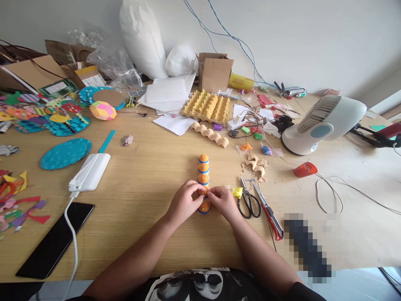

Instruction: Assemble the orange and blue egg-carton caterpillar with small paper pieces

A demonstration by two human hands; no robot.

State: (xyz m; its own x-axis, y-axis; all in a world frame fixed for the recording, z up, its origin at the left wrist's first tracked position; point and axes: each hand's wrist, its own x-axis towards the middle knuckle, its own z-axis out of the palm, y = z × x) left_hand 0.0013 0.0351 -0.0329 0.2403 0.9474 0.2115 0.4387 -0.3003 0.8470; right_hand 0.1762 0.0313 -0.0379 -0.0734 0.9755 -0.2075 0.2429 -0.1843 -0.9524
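Left hand (185,203) and right hand (223,201): fingertips at orange strip's (203,168) near end, can't tell if gripping. Orange/blue done; yellow dots (204,208) near end only, far bumps undotted.

No text can be read. Print shows in 3 places, all too small to make out: reddish lettering on the yellow box (241,82) near the wall, dark lines on the white label (56,87) of the green box (69,86), and faint marks on the white sticker (95,81) of the carton (84,72).
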